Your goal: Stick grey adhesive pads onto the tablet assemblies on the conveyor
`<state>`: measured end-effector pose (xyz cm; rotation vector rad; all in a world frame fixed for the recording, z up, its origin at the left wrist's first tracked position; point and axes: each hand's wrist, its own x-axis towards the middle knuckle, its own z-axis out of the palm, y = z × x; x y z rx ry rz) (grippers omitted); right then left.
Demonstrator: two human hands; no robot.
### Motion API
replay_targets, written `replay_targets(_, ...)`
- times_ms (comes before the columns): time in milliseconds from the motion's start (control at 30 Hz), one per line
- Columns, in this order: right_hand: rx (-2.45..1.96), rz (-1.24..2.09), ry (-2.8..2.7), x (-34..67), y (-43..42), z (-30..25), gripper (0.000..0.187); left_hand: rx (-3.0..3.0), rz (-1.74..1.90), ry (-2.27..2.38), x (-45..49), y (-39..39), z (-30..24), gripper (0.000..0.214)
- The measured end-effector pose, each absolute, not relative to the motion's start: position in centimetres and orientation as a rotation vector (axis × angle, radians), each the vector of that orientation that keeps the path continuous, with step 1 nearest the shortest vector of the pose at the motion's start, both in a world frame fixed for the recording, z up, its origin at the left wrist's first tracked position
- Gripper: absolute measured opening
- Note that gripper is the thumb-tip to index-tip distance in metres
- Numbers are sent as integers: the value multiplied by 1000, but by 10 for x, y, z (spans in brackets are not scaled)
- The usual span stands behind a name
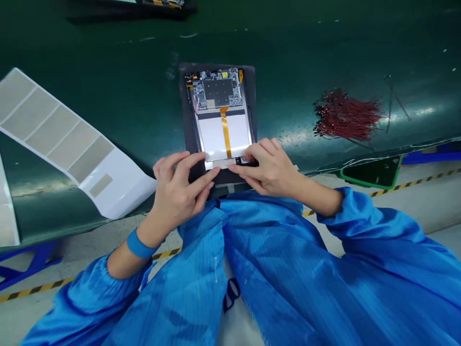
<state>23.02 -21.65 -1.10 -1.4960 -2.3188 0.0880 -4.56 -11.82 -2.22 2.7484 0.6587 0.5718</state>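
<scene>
An opened tablet (236,129) lies on a dark mat (254,96), its circuit board (218,91) at the far end. A white battery (211,134) fills its lower part, with an orange flat cable (225,132) running down over it. Across the near end is a pale adhesive strip (224,163). My left hand (180,187) has its fingers bent at the near left corner, thumb pressed on the strip's left part. My right hand (268,168) is at the near right corner, a fingertip on the strip's right end and the thumb by the battery's edge.
To the left, a curled white backing sheet (122,178) carries grey adhesive pieces (59,129). A heap of thin red wires (345,115) lies on the green table mat (288,57) to the right. A green-edged tray (372,173) sits below the table edge; another device (163,4) is at the back.
</scene>
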Motion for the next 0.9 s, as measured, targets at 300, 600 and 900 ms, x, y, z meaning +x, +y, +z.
replay_targets(300,-1372,12,-2460,245,-208,-7,30,2895,513,429,-48,-106,-15,40)
replay_targets(600,-1438,81,-2414,217,-216,-22,61,2626,542,720,-48,-119,-20,88)
replay_targets(900,-1802,-61,-2316,274,-190,-21,53,2499,722,1005,-72,-88,13,79)
